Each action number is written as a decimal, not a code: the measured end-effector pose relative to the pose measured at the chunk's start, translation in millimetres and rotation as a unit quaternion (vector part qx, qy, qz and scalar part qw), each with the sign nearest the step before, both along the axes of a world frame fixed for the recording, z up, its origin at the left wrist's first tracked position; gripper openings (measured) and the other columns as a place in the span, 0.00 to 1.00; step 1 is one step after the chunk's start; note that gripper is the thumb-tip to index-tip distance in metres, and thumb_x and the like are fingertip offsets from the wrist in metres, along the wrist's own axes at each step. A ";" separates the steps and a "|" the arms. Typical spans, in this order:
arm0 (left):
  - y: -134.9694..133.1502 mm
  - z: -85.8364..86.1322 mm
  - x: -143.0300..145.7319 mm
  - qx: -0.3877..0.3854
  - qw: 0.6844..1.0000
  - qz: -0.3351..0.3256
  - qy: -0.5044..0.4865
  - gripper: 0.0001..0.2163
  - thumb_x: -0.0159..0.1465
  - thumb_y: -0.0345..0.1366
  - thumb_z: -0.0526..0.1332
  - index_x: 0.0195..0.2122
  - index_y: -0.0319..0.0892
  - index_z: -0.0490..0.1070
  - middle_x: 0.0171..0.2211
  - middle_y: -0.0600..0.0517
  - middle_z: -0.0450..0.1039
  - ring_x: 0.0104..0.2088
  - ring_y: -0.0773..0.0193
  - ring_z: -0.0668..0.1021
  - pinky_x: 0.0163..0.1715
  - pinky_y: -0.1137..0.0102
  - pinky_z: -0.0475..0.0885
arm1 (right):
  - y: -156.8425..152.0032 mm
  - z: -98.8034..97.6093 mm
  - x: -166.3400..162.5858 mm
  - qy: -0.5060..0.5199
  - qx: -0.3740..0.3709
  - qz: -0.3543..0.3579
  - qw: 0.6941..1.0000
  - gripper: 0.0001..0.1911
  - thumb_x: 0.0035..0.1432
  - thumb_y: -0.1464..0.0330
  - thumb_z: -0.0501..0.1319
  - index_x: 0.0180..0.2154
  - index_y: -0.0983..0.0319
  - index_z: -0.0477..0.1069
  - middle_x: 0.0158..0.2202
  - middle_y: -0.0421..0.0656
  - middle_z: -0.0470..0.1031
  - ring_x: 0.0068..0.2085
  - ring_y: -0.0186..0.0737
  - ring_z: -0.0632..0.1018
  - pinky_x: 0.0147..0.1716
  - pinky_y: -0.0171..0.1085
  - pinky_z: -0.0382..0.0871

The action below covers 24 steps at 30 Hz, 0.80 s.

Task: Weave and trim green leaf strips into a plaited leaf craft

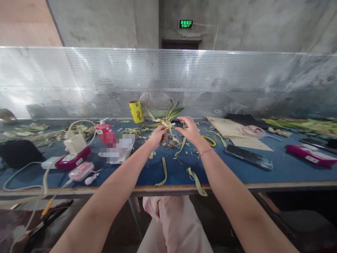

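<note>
My left hand (158, 136) pinches a small bundle of pale plant strips (168, 124) just above the middle of the table. Long green leaves (174, 111) stick up and back behind it; whether they belong to the bundle is hard to tell. On the bundle's right is my right hand (190, 130), thumb and fingers curved and apart, with no thing clearly between them. A small dark object (177, 122) shows by its fingertips; I cannot make out its kind. Below the hands lie dry scraps (172, 141) and a loose leaf strip (181, 147).
On the blue table (147, 172) stand a yellow roll (136, 111) and a red bottle (104, 133). A phone (249, 157) and brown paper (237, 133) lie to the right. Cables and a purple power strip (73, 158) are left. A perforated metal screen (168, 77) closes the back.
</note>
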<state>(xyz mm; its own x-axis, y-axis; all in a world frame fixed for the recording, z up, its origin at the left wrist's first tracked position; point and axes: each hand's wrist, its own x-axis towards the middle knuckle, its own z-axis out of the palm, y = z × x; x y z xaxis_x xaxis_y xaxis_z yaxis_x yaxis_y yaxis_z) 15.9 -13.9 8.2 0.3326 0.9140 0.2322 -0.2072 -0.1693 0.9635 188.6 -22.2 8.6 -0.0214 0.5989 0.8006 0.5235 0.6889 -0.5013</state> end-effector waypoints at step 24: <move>-5.0 2.8 -13.0 0.060 0.991 -0.062 0.098 0.15 0.51 0.45 0.65 0.22 0.39 0.63 0.14 0.59 0.54 0.13 0.78 0.52 0.15 0.75 0.42 | -8.9 -3.0 -11.0 -0.118 0.004 0.062 0.991 0.05 0.53 0.67 0.60 0.33 0.59 0.73 0.29 0.42 0.69 0.31 0.36 0.69 0.34 0.36 0.62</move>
<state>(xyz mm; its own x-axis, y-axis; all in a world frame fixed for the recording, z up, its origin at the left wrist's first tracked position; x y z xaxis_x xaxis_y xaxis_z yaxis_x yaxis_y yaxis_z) 2.8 -18.9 11.0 0.4907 0.8326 0.2568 -0.0454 -0.2699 0.9618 177.6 -31.1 5.7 -0.2827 0.5729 0.7693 0.5363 0.7594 -0.3684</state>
